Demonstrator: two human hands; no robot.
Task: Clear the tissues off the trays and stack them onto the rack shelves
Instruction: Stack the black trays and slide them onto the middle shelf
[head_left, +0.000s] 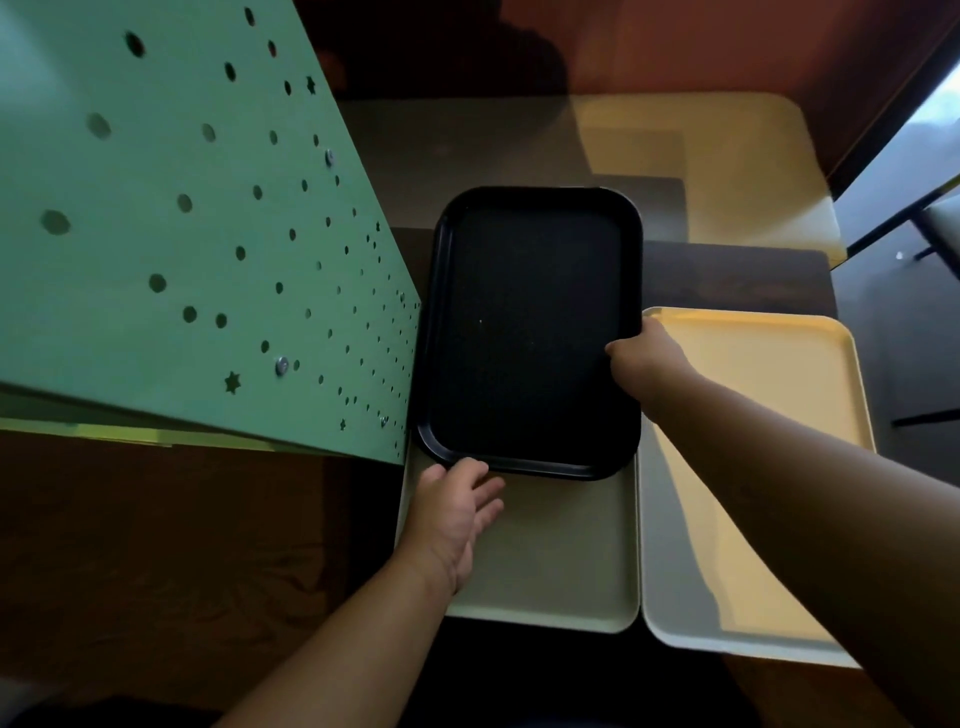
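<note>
Stacking step: right hand (647, 358) clasps the right rim of the flat black plastic tray (530, 332), lying over the far end of a pale cream tray (561, 561). Left hand (457, 512) open, fingertips at its near-left corner, holding nothing. No tissues visible. Next, likely: lift it toward the green perforated rack panel (182, 234).

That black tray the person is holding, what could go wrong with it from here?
The black tray is gripped only by the right hand at one edge; the left hand just touches its near rim, so it might tip. It could also knock the green perforated panel close beside it.
</note>
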